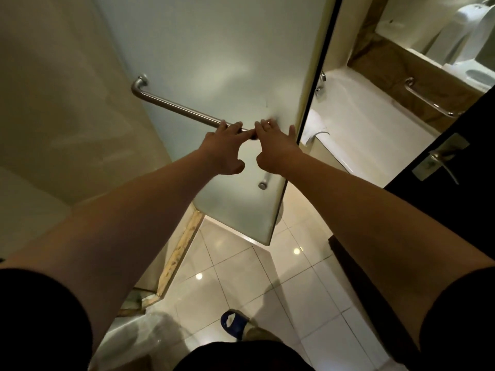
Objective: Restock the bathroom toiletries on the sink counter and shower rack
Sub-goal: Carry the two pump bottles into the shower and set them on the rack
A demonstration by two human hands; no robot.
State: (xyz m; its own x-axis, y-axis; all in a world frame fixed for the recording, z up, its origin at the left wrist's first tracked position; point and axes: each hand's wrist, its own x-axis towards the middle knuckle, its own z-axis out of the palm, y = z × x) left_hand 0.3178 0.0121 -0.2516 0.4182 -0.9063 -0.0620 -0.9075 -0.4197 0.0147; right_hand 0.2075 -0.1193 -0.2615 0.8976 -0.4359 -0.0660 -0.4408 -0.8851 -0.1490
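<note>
A frosted glass shower door [214, 62] stands in front of me with a long steel handle bar [176, 105] slanting across it. My left hand [222, 151] has its fingers hooked over the lower end of that bar, thumb hanging below. My right hand [276, 148] lies beside it with fingers spread, fingertips against the glass at the bar's end mount and thumb near the door's edge. No toiletries, sink counter or shower rack are in view.
To the right of the door's edge lies a white bathtub [361, 124] with a folded white cloth [313, 127] on its rim and a wall grab bar [428, 100]. A dark door with a lever handle [439, 162] is at right. My blue slipper [233, 322] is on the tiled floor.
</note>
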